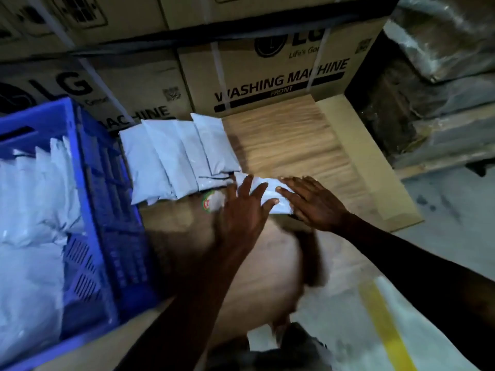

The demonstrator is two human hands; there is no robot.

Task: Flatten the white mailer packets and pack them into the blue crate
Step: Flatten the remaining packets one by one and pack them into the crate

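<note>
Both hands pressing one white mailer packet (270, 195) flat.
Head view: I am spreading my left hand (242, 207) and right hand (313, 202), fingers straight, on the packet on the wooden board (289, 137), beside overlapping packets (174, 156); blue crate (88, 183) is standing left, holding packets.

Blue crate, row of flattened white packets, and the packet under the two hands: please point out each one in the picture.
blue crate (88, 183): head view, on its perforated right wall.
row of flattened packets (171, 156): head view, on a middle packet's face.
packet under the hands (270, 195): head view, on the white part between both hands.
</note>
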